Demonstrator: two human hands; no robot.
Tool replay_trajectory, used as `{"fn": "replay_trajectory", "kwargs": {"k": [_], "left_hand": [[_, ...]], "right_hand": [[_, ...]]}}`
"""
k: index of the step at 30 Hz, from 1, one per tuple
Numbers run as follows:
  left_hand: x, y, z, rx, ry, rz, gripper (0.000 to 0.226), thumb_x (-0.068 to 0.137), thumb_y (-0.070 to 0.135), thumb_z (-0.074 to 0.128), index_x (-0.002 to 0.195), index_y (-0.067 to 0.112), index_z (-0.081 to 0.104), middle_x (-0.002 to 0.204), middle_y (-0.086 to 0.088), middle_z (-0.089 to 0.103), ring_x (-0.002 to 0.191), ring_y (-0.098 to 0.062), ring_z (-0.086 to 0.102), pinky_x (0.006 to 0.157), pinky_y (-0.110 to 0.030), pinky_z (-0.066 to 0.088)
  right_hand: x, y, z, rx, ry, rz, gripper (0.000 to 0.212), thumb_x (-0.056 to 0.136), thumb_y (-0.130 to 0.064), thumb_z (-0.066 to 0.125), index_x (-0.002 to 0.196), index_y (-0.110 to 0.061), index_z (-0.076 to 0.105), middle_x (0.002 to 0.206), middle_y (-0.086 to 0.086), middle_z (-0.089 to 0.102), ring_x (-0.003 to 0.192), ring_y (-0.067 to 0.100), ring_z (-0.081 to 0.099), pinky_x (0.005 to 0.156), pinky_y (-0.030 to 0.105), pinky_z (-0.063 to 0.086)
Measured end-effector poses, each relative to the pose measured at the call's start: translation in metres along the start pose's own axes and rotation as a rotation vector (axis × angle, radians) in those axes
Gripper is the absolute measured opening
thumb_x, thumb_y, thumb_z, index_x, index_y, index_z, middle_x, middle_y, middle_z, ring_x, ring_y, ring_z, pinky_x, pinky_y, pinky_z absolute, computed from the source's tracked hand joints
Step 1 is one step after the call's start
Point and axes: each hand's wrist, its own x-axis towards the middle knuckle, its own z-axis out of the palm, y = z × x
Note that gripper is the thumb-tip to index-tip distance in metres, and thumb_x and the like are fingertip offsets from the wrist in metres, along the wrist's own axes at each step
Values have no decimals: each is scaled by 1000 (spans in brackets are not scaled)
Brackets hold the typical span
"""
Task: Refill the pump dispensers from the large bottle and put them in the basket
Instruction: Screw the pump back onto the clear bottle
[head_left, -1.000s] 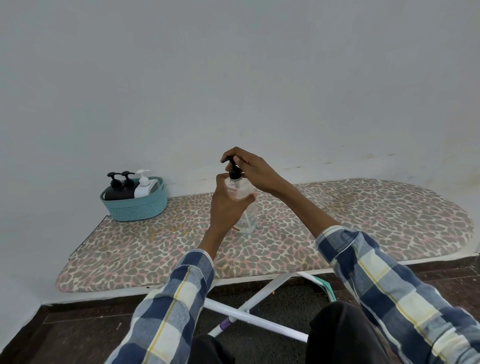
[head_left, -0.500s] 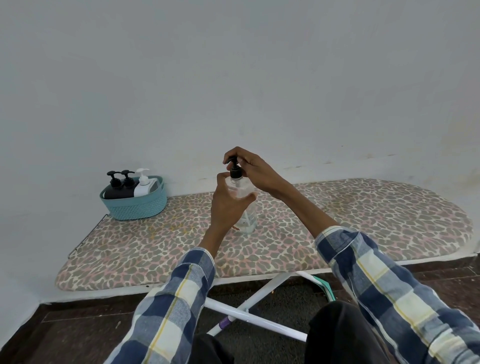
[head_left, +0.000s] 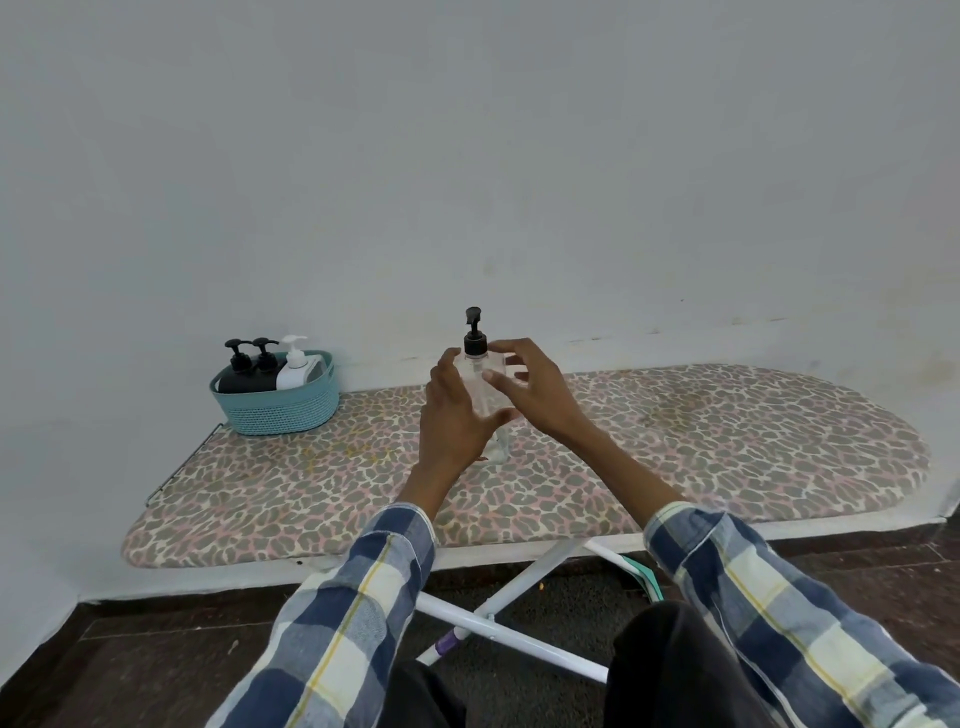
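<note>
A clear pump dispenser (head_left: 480, 387) with a black pump head stands upright on the leopard-print ironing board (head_left: 727, 441), near its middle. My left hand (head_left: 452, 421) wraps the bottle's left side and front, thumb pointing up. My right hand (head_left: 530, 384) holds the bottle's upper right part, thumb on the front and fingers curved over the shoulder; the pump head stands free above both hands. A teal basket (head_left: 280, 408) at the board's far left holds two black dispensers (head_left: 244, 371) and a white dispenser (head_left: 294, 366). No large bottle is in view.
The board stands against a white wall (head_left: 467, 156). White crossed legs (head_left: 519, 587) show below its front edge, above a dark floor. My checked sleeves and dark trousers fill the bottom of the view.
My right hand has come off the pump head and dropped to the bottle's shoulder, leaving the pump uncovered. My left hand stays on the bottle body.
</note>
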Motion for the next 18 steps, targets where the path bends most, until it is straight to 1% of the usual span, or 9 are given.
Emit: {"fn": "replay_trajectory", "kwargs": {"k": [3, 5, 7, 8, 10, 12, 14, 16, 18], "left_hand": [[0, 0, -1, 7, -6, 8, 119, 72, 59, 92, 158, 21, 20, 156, -11, 43, 134, -34, 53, 96, -56, 57], [-1, -1, -1, 10, -8, 10, 118, 72, 59, 92, 158, 23, 19, 158, -10, 42, 135, -34, 53, 97, -56, 57], [-4, -2, 0, 14, 5, 27, 117, 74, 59, 91, 158, 22, 20, 157, -10, 42, 135, -34, 53, 96, -57, 57], [-5, -3, 0, 22, 16, 33, 116, 74, 59, 91, 159, 20, 21, 157, -10, 41, 135, -34, 53, 96, -57, 57], [-7, -5, 1, 38, 32, 41, 116, 75, 58, 91, 160, 16, 22, 156, -12, 41, 136, -35, 52, 96, -56, 57], [-7, -6, 2, 54, 35, 43, 117, 76, 57, 90, 161, 13, 23, 157, -13, 40, 138, -35, 51, 96, -54, 58], [-7, -5, 3, 56, 36, 38, 117, 76, 55, 90, 162, 13, 23, 160, -11, 39, 141, -33, 49, 97, -54, 58], [-6, -5, 4, 48, 44, 25, 117, 76, 54, 91, 163, 14, 24, 161, -10, 39, 142, -32, 48, 98, -54, 57], [-6, -7, 5, 13, 47, 11, 117, 76, 55, 91, 163, 16, 23, 160, -10, 40, 141, -32, 49, 99, -54, 57]], "right_hand": [[5, -8, 2, 48, 7, 25, 32, 103, -43, 67, 133, -32, 66, 134, -18, 64, 125, 7, 60, 101, 33, 50], [12, -14, 4, 47, 20, 22, 27, 103, -41, 68, 129, -36, 67, 124, -23, 68, 123, 5, 62, 95, 21, 47], [18, -20, 7, 54, 34, 16, 23, 100, -35, 73, 123, -33, 70, 112, -26, 72, 114, -3, 65, 87, 8, 42], [20, -21, 10, 53, 41, 17, 21, 99, -32, 75, 120, -31, 72, 106, -26, 73, 109, -8, 67, 83, 6, 41], [24, -20, 15, 30, 74, 27, 20, 96, -29, 78, 115, -26, 75, 99, -25, 75, 102, -11, 69, 81, 9, 42], [25, -20, 19, -31, 135, 40, 21, 93, -31, 79, 114, -27, 77, 97, -23, 76, 103, -7, 70, 84, 20, 48], [22, -25, 22, -120, 188, 60, 25, 93, -35, 78, 117, -28, 78, 102, -19, 78, 107, -1, 71, 90, 30, 52], [20, -29, 24, -181, 215, 62, 30, 94, -37, 77, 122, -28, 78, 110, -14, 79, 111, 3, 71, 94, 33, 54], [20, -28, 25, -184, 198, 28, 32, 95, -39, 75, 125, -27, 76, 113, -13, 79, 112, 3, 71, 100, 37, 56]]}}
